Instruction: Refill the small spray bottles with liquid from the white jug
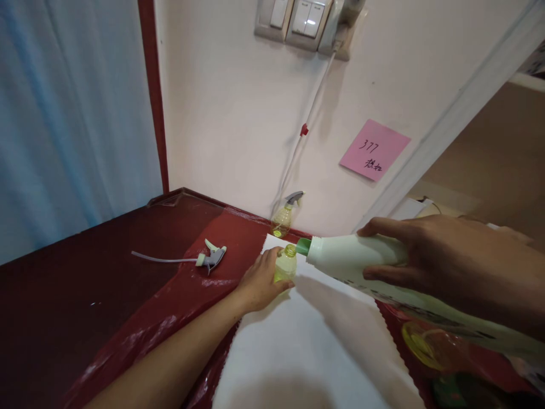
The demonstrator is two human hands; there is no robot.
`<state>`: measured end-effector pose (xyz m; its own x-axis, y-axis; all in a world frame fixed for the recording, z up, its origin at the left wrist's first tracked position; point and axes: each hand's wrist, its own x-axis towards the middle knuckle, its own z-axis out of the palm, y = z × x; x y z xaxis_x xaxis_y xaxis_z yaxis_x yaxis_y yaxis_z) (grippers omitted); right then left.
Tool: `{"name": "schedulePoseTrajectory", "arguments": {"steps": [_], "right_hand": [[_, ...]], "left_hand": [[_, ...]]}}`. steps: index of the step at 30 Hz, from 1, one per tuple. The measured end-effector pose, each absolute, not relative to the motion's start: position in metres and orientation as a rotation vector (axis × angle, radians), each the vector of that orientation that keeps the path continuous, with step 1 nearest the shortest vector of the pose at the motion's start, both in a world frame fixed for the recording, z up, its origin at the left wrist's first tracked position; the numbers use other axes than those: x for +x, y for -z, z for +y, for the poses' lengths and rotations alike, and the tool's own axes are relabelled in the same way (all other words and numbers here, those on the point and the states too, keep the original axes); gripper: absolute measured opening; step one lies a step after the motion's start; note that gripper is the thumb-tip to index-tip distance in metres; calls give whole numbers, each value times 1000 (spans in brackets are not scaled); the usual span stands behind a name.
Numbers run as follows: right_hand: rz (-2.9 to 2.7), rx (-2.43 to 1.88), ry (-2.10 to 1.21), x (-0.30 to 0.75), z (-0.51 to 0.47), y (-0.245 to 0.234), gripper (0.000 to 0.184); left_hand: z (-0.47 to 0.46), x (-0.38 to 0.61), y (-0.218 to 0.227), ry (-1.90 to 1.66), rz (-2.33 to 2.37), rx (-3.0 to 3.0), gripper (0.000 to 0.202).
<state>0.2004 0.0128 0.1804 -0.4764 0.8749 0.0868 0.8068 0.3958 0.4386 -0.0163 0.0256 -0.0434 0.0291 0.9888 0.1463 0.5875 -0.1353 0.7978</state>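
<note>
My left hand (pixel 260 282) is wrapped round a small yellow-green bottle (pixel 286 265) that stands open-topped on a white cloth (pixel 306 346). My right hand (pixel 447 264) grips a large pale green bottle (pixel 353 261) tipped on its side, its green spout (pixel 303 246) touching the small bottle's mouth. A grey and green spray trigger head (pixel 212 258) with its long tube lies on the dark red table (pixel 106 284) to the left, apart from both hands.
A second small spray bottle (pixel 284 216) with its trigger on stands against the wall behind. A pink sticky note (pixel 374 150) and wall switches (pixel 298 20) with a hanging cable are above. A blue curtain (pixel 68 113) hangs left. A yellowish round object (pixel 421 341) lies lower right.
</note>
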Motion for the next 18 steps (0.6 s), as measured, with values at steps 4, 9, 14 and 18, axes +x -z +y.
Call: {"name": "schedulePoseTrajectory", "arguments": {"steps": [4, 9, 14, 18], "right_hand": [[2481, 1526, -652, 200, 11, -181, 29], [2466, 1537, -644, 199, 13, -180, 29], [2486, 1515, -663, 202, 14, -178, 28], [2493, 1509, -693, 202, 13, -179, 27]], "left_hand": [[26, -17, 46, -994, 1589, 1777, 73], [26, -17, 48, -1023, 1576, 1774, 73], [26, -17, 47, -1022, 1572, 1777, 74], [26, -17, 46, -1015, 1579, 1780, 73]]}}
